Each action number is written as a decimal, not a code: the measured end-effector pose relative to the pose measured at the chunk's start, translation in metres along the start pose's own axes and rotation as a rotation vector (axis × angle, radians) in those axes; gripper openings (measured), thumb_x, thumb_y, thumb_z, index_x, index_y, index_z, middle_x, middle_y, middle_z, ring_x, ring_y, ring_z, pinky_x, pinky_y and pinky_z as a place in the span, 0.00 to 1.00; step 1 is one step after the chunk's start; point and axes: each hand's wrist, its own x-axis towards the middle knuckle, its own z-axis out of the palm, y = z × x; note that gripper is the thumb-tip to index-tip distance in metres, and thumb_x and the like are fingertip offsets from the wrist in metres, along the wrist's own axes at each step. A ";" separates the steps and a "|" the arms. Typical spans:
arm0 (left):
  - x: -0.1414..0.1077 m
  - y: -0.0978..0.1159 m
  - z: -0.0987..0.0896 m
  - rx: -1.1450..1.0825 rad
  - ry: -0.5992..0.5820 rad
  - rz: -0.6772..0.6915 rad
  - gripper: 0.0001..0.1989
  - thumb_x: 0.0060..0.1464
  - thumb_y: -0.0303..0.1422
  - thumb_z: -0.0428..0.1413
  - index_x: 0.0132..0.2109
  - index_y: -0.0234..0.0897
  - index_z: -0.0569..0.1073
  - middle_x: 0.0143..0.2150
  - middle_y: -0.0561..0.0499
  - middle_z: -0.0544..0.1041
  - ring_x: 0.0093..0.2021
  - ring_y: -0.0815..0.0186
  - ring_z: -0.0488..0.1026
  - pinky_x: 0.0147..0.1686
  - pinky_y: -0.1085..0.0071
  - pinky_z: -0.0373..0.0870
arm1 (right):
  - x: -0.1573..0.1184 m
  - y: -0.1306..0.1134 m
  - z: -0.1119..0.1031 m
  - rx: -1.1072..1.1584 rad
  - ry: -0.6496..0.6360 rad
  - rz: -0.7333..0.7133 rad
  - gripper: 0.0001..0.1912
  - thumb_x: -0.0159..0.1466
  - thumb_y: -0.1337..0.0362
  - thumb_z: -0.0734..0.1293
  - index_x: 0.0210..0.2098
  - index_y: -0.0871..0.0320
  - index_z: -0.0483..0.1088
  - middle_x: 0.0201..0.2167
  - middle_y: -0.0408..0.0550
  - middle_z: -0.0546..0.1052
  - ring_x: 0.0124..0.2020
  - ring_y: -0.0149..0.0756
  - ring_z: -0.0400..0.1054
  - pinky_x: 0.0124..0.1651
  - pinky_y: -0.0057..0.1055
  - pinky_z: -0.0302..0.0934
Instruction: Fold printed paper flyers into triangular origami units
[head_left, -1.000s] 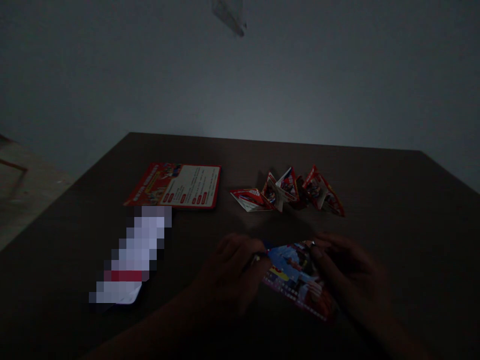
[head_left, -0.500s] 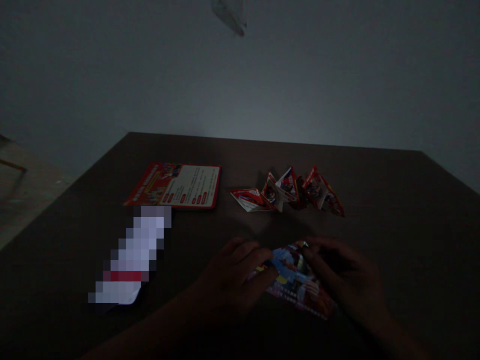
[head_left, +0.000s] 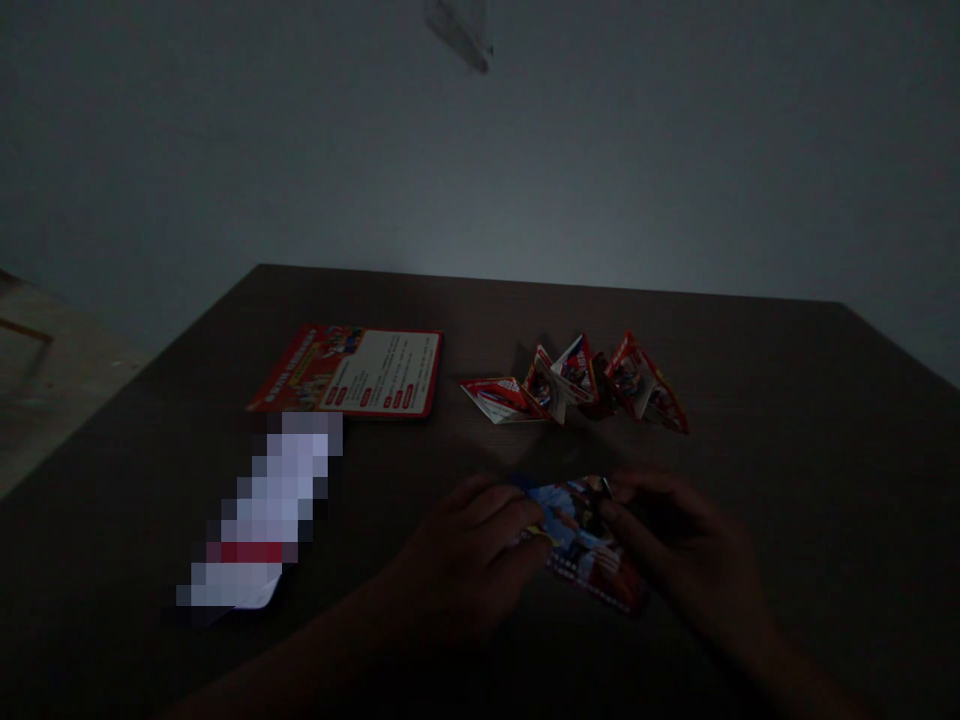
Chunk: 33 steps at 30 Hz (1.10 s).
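A glossy printed paper sheet [head_left: 589, 540], mostly blue and dark red, is between my two hands low over the table. The fingers of my left hand [head_left: 480, 550] close on its left side. My right hand [head_left: 690, 550] pinches its upper right corner between thumb and forefinger. Part of the sheet is hidden under my left fingers. Just beyond my hands stand several folded paper pieces [head_left: 574, 380], red and white with printed pictures, pointed and set in a row.
A stack of red and white printed sheets [head_left: 390, 375] lies at the left of the dark table [head_left: 540, 300]. Nearer me is a lit, pixelated phone-like object [head_left: 262, 520]. The grey wall [head_left: 600, 150] rises behind the table.
The sheet's lower right part has moved up and left, and its top edge now looks flatter. My right hand has shifted slightly; my left hand stays almost still.
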 end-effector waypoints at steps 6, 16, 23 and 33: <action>0.001 0.000 -0.002 -0.009 -0.030 -0.009 0.08 0.56 0.28 0.54 0.44 0.34 0.72 0.45 0.48 0.75 0.45 0.62 0.69 0.46 0.62 0.63 | -0.001 0.001 0.000 -0.015 -0.033 0.022 0.07 0.59 0.68 0.68 0.38 0.53 0.71 0.34 0.45 0.73 0.35 0.35 0.71 0.36 0.30 0.67; 0.000 -0.001 -0.001 -0.059 -0.071 -0.048 0.09 0.58 0.29 0.52 0.46 0.35 0.71 0.47 0.47 0.74 0.46 0.61 0.68 0.47 0.62 0.62 | 0.001 0.006 -0.002 -0.037 -0.067 0.013 0.06 0.60 0.67 0.68 0.37 0.53 0.70 0.35 0.46 0.72 0.37 0.36 0.70 0.37 0.30 0.66; 0.000 0.000 -0.002 -0.049 -0.055 -0.058 0.10 0.57 0.29 0.54 0.46 0.35 0.71 0.48 0.47 0.74 0.47 0.61 0.68 0.48 0.61 0.62 | 0.001 0.006 0.001 -0.054 -0.072 0.065 0.08 0.59 0.66 0.68 0.39 0.53 0.72 0.38 0.46 0.77 0.39 0.37 0.73 0.41 0.33 0.69; -0.003 0.000 0.000 -0.097 -0.101 -0.068 0.14 0.57 0.35 0.54 0.48 0.34 0.70 0.51 0.44 0.73 0.50 0.58 0.67 0.50 0.59 0.61 | 0.001 0.005 0.000 -0.113 -0.214 0.046 0.13 0.62 0.65 0.66 0.46 0.52 0.70 0.45 0.48 0.77 0.45 0.40 0.72 0.48 0.39 0.68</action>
